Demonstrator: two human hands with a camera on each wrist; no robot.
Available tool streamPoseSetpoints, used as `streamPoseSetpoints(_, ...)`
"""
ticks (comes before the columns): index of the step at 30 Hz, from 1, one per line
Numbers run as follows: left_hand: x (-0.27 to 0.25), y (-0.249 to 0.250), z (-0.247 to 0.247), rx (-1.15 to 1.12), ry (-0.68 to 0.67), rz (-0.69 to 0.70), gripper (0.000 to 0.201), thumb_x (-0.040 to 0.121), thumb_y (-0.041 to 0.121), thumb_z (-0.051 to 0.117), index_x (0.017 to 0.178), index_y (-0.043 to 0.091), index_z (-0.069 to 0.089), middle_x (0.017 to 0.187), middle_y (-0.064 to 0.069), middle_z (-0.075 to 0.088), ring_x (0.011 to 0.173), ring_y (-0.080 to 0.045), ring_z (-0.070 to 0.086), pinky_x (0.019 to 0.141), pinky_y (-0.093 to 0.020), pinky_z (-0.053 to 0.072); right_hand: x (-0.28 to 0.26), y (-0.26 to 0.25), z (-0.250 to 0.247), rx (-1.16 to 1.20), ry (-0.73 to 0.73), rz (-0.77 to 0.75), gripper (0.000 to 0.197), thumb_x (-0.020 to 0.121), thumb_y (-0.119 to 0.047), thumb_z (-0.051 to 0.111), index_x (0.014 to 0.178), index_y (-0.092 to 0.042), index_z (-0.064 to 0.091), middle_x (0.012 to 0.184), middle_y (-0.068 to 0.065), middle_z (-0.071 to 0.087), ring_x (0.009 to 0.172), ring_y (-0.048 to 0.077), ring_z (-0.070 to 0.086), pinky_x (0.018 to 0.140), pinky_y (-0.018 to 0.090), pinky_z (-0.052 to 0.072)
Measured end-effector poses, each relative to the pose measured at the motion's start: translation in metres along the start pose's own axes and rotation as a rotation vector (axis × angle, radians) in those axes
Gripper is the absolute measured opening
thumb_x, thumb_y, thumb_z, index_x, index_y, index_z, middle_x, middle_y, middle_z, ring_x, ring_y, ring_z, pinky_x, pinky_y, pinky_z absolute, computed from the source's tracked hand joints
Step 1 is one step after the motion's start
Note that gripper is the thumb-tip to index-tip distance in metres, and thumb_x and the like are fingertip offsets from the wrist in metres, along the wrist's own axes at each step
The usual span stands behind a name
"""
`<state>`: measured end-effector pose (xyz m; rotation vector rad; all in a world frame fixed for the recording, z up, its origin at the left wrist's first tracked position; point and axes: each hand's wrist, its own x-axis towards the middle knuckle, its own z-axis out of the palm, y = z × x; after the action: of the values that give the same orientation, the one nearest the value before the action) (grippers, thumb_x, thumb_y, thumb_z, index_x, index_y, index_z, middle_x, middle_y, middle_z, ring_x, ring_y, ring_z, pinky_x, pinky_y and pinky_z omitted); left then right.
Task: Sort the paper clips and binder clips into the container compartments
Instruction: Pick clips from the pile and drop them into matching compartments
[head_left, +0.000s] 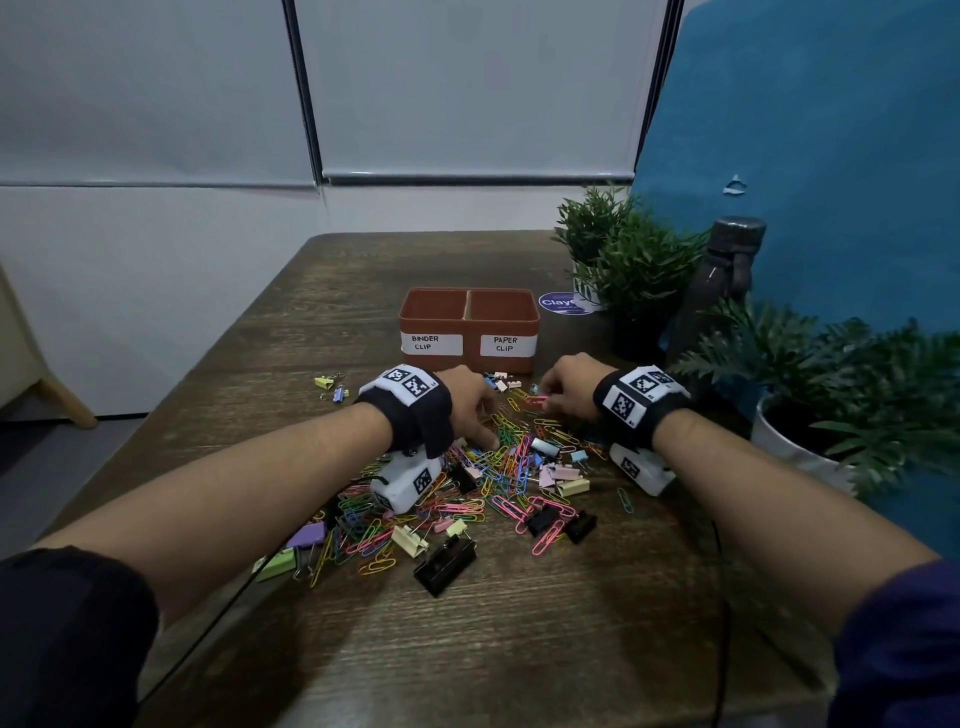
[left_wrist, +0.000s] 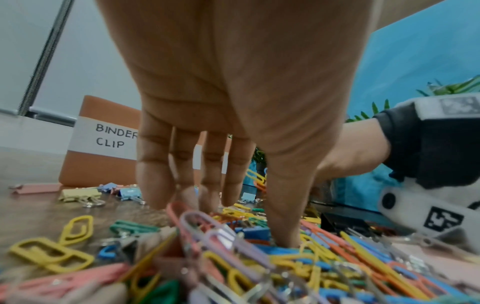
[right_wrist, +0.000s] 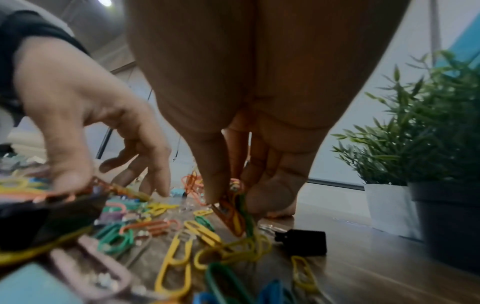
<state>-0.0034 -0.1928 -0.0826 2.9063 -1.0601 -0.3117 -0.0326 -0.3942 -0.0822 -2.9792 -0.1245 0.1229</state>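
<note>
Right hand (right_wrist: 233, 160) pinching looped wire paper clips (right_wrist: 233, 216), left hand (left_wrist: 221, 123) relaxed, straight fingertips touching glossy heap

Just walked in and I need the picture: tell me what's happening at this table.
A person is sorting a mixed pile of clips into a brown two-part container labelled BINDER CLIP and PAPER CLIP. The right hand pinches a small bunch of paper clips off the table. The left hand, fingers straight, reaches into the pile. Both compartments look empty.
</note>
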Motion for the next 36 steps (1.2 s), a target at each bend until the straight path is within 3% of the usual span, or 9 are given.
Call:
streamPoseSetpoints(7, 0.003, 0.007, 0.0, -0.059, 0.005, 0.056, 0.024, 0.077, 0.031, 0.081, 0.096, 0.021, 0.071, 0.086, 0.007, 0.066, 0.081, -0.011, 0.063, 0.067, -0.024, 0.048, -0.001, 0.004, -0.006, 0.257, 0.04, 0.023, 0.011, 0.09, -0.025, 0.071, 0.091, -0.015, 0.074, 0.085, 0.0, 0.071, 0.075, 0.011, 0.062, 0.07, 0.025, 0.047)
streamPoseSetpoints(10, 0.0, 0.004, -0.003, -0.088, 0.03, 0.09, 0.018, 0.081, 0.028, 0.078, 0.097, 0.021, 0.072, 0.086, 0.009, 0.067, 0.081, -0.007, 0.062, 0.065, -0.019, 0.045, -0.001, 0.004, -0.007, 0.415, 0.05, 0.024, 0.008, 0.089, -0.023, 0.072, 0.083, -0.019, 0.071, 0.074, -0.003, 0.07, 0.055, 0.005, 0.058, 0.056, 0.023, 0.047)
streamPoseSetpoints(12, -0.002, -0.001, -0.005, -0.129, 0.045, 0.116, 0.017, 0.082, 0.026, 0.077, 0.097, 0.021, 0.074, 0.086, 0.011, 0.067, 0.077, -0.003, 0.06, 0.063, -0.013, 0.043, 0.0, 0.005, -0.006, 0.493, 0.047, 0.019, 0.007, 0.089, -0.022, 0.072, 0.084, -0.017, 0.072, 0.08, 0.005, 0.075, 0.049, 0.006, 0.054, 0.053, 0.024, 0.045)
streamPoseSetpoints(17, -0.007, -0.009, -0.006, -0.289, 0.097, 0.084, 0.013, 0.079, 0.022, 0.08, 0.091, 0.021, 0.075, 0.082, 0.009, 0.072, 0.075, -0.004, 0.066, 0.068, -0.019, 0.052, 0.004, 0.006, -0.003, 0.658, -0.019, 0.024, 0.01, 0.092, -0.016, 0.068, 0.09, -0.006, 0.07, 0.095, 0.024, 0.072, 0.05, 0.017, 0.057, 0.051, 0.027, 0.046)
streamPoseSetpoints(21, -0.006, -0.018, -0.015, -0.436, 0.187, 0.028, 0.012, 0.079, 0.021, 0.08, 0.089, 0.02, 0.075, 0.072, 0.011, 0.07, 0.067, -0.002, 0.065, 0.071, -0.022, 0.054, 0.006, 0.006, -0.005, 0.746, 0.003, 0.05, 0.012, 0.092, -0.012, 0.068, 0.09, 0.0, 0.067, 0.094, 0.028, 0.071, 0.049, 0.018, 0.057, 0.055, 0.031, 0.046)
streamPoseSetpoints(25, -0.003, -0.027, -0.033, -0.653, 0.295, -0.017, 0.015, 0.079, 0.017, 0.08, 0.092, 0.013, 0.076, 0.066, 0.012, 0.071, 0.058, 0.007, 0.063, 0.057, -0.007, 0.047, 0.007, 0.003, -0.02, 0.856, 0.077, 0.052, 0.008, 0.094, -0.007, 0.064, 0.09, -0.002, 0.067, 0.08, 0.011, 0.071, 0.051, 0.018, 0.055, 0.052, 0.027, 0.048)
streamPoseSetpoints(29, 0.007, -0.039, -0.055, -0.91, 0.375, -0.052, 0.011, 0.08, 0.007, 0.077, 0.091, 0.009, 0.073, 0.072, 0.001, 0.073, 0.06, -0.008, 0.065, 0.054, -0.016, 0.052, 0.018, 0.004, -0.041, 0.852, 0.187, 0.072, 0.01, 0.095, -0.01, 0.063, 0.09, -0.002, 0.068, 0.078, 0.005, 0.072, 0.054, 0.017, 0.06, 0.054, 0.024, 0.052)
streamPoseSetpoints(32, 0.022, -0.048, -0.072, -0.987, 0.451, -0.071, 0.01, 0.081, 0.004, 0.075, 0.088, 0.009, 0.071, 0.075, -0.003, 0.072, 0.056, -0.008, 0.062, 0.05, -0.016, 0.05, 0.038, 0.005, -0.055, 0.883, 0.283, 0.106, 0.016, 0.095, -0.007, 0.062, 0.08, -0.006, 0.066, 0.074, 0.003, 0.07, 0.05, 0.015, 0.058, 0.049, 0.021, 0.051)
streamPoseSetpoints(36, 0.051, -0.06, -0.09, -0.997, 0.52, -0.09, 0.008, 0.081, 0.004, 0.076, 0.086, 0.009, 0.071, 0.077, -0.007, 0.071, 0.056, -0.01, 0.061, 0.052, -0.019, 0.052, 0.077, 0.002, -0.067, 0.994, 0.423, 0.159, 0.023, 0.095, -0.003, 0.059, 0.074, -0.008, 0.063, 0.079, 0.009, 0.069, 0.06, 0.024, 0.059, 0.062, 0.028, 0.054)
